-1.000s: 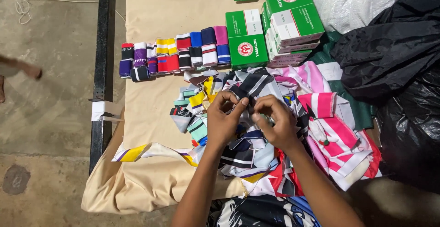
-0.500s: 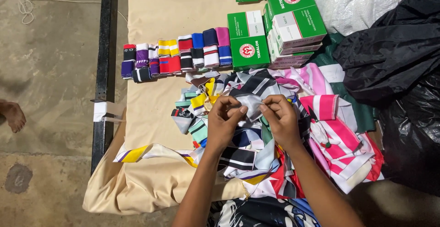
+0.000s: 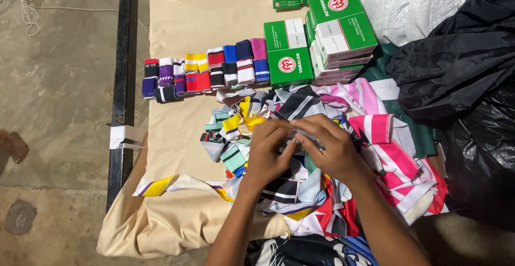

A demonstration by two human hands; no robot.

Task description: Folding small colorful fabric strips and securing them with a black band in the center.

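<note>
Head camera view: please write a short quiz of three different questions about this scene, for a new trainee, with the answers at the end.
1. True or false: both hands meet over the pile of striped cloth pieces.
2. The row of folded striped pieces lies where? A) on the black bags B) on the beige cloth, beside the green boxes C) on the concrete floor
3. Fill in: right of the pile lie crumpled ______ plastic bags.

Key
1. True: the left hand and the right hand pinch one small piece together.
2. B: beige cloth, green boxes.
3. Black.
</note>
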